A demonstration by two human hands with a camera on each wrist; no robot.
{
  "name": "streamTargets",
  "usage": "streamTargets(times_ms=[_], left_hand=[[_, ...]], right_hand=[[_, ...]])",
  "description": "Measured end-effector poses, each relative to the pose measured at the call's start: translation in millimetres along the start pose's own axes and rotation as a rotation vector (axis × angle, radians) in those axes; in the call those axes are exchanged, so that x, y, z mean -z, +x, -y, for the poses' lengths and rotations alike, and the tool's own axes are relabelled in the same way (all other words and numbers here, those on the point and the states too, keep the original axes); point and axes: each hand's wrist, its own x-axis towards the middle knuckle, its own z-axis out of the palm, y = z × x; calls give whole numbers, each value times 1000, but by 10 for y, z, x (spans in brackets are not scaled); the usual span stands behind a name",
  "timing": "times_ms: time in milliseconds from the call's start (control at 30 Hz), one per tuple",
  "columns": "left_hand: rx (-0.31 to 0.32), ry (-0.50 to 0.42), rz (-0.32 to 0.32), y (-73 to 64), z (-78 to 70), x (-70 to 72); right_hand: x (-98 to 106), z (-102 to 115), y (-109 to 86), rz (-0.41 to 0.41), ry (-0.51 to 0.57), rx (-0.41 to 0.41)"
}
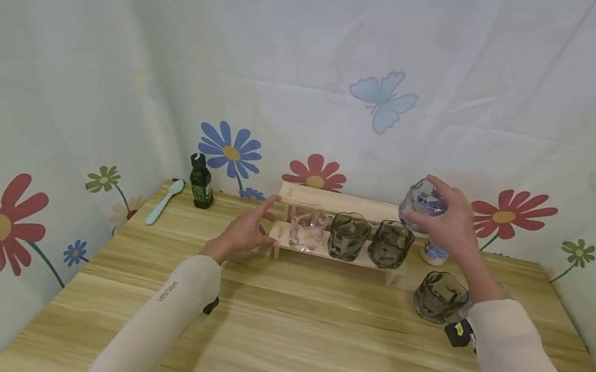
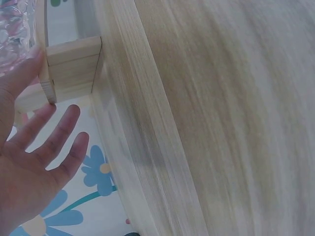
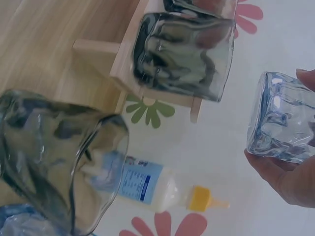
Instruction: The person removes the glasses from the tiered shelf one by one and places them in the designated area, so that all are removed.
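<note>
Between the thumb and fingers of my right hand (image 1: 446,218) is a pale blue wavy glass (image 1: 423,198), held near the upper right end of a two-step wooden rack (image 1: 338,202). The right wrist view shows that glass (image 3: 280,120) tilted relative to the camera. My left hand (image 1: 245,229) touches the rack's left end with spread, fairly straight fingers; the left wrist view shows thumb and a fingertip against the wood (image 2: 74,69). On the lower step stand a pinkish clear glass (image 1: 307,229), a dark grey glass (image 1: 348,238) and another dark glass (image 1: 390,246).
Another dark glass (image 1: 439,297) stands on the table (image 1: 310,336) below my right forearm. Behind it is a bottle with a yellow tip (image 3: 199,198). A small dark green bottle (image 1: 201,181) and a mint spoon (image 1: 163,203) are at the back left. A floral curtain (image 1: 295,50) hangs behind.
</note>
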Motion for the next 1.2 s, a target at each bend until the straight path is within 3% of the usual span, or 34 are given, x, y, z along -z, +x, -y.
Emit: streamTargets(times_ms=[300, 567, 933, 1200], left_hand=[[-3, -2, 2, -4, -7, 13], [-1, 11, -1, -15, -18, 10], [4, 4, -7, -7, -7, 0], [-2, 0, -4, -9, -10, 6]], right_hand=[[228, -262, -157, -37, -8, -18], [371, -493, -297, -67, -5, -138], [537, -829, -439, -153, -18, -187], [685, -1101, -568, -145, -58, -274]])
